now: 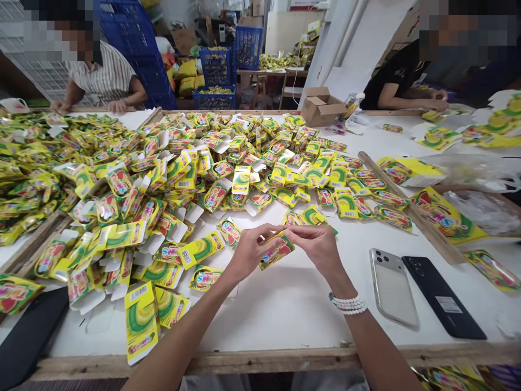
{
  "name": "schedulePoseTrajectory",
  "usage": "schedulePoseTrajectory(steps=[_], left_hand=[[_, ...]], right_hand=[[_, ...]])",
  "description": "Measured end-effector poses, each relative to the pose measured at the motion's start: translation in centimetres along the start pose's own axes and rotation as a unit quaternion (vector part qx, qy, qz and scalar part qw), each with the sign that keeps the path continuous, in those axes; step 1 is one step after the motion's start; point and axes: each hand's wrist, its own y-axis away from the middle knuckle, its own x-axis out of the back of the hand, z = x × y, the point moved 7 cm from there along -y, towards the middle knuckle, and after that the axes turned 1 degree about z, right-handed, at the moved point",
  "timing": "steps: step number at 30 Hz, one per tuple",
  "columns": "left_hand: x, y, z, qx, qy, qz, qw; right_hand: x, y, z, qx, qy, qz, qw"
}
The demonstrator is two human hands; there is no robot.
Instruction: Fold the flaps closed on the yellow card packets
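Observation:
Both my hands meet above the white table, just right of centre. My left hand (251,252) and my right hand (315,248) pinch a small yellow-and-green printed carton (277,251) between their fingertips, its lower end tilted down to the left. A white beaded bracelet (348,304) circles my right wrist. Just left of my left hand lies a large heap of similar yellow cartons (183,174), flat or partly folded, with white tabs showing. Several loose ones (140,320) sit near my left forearm.
Two smartphones (393,288) (442,296) lie to the right of my hands on the white table (260,320). A wooden slat (411,206) crosses the table at right. A cardboard box (321,106) stands at the far edge, and co-workers (101,76) (401,81) sit beyond the table.

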Motion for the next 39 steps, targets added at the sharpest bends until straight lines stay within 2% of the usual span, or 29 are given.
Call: schedulePoseTrajectory(steps=[3, 8, 14, 17, 19, 21, 23, 25, 27, 28, 29, 30, 32, 33, 35, 36, 39], left_hand=[[0.1, -0.1, -0.2, 0.006, 0.011, 0.004, 1.000], [0.9, -0.3, -0.5, 0.007, 0.013, 0.065, 0.998], [0.8, 0.3, -1.1, 0.031, 0.043, 0.132, 0.990], [0.5, 0.7, -1.4, 0.043, 0.039, 0.139, 0.989], [0.2, 0.6, -1.3, 0.043, 0.062, 0.130, 0.989], [0.3, 0.3, -0.9, 0.028, 0.089, 0.125, 0.988], [1.2, 0.0, -0.5, 0.014, 0.067, 0.144, 0.987], [3.0, -0.2, -0.3, 0.012, -0.034, 0.187, 0.982], [5.4, -0.2, -0.2, 0.019, -0.177, 0.208, 0.962], [6.3, -0.2, -0.4, 0.024, -0.245, 0.189, 0.951], [7.0, -0.3, -0.8, 0.031, -0.297, 0.136, 0.945], [7.3, -0.3, -1.3, 0.032, -0.336, 0.065, 0.939], [7.4, 0.2, -2.5, 0.026, -0.384, -0.078, 0.920], [7.7, 0.4, -3.0, 0.034, -0.402, -0.108, 0.909], [8.1, 0.6, -3.4, 0.037, -0.432, -0.123, 0.893], [8.0, 0.6, -3.3, 0.025, -0.441, -0.118, 0.889], [7.4, 0.0, -2.3, -0.020, -0.440, -0.085, 0.894]], right_hand=[[-0.2, 0.1, -0.3, 0.017, 0.002, -0.008, 1.000], [-1.3, 0.1, 0.3, -0.010, -0.013, -0.072, 0.997], [-1.3, 0.3, 1.8, -0.046, 0.027, -0.014, 0.998], [-2.0, 0.4, 1.5, -0.035, 0.051, -0.018, 0.998], [-1.5, 0.3, 0.7, -0.023, 0.046, 0.002, 0.999], [0.5, 0.3, -0.3, -0.011, 0.008, 0.045, 0.999], [3.8, 0.5, -1.5, 0.013, -0.055, 0.087, 0.995], [7.6, 0.9, -2.5, 0.054, -0.137, 0.107, 0.983], [12.2, 1.6, -3.1, 0.109, -0.175, 0.187, 0.960], [14.0, 1.9, -3.3, 0.140, -0.183, 0.211, 0.950], [15.1, 2.2, -3.5, 0.175, -0.189, 0.221, 0.941], [15.5, 2.2, -3.8, 0.200, -0.191, 0.200, 0.940], [13.9, 1.9, -4.4, 0.232, -0.196, 0.084, 0.949], [12.2, 1.7, -4.6, 0.227, -0.199, 0.003, 0.953], [8.2, 1.4, -4.6, 0.172, -0.204, -0.135, 0.954], [6.1, 1.3, -4.2, 0.122, -0.201, -0.180, 0.955], [0.8, 1.1, -1.7, -0.046, -0.126, -0.234, 0.963]])
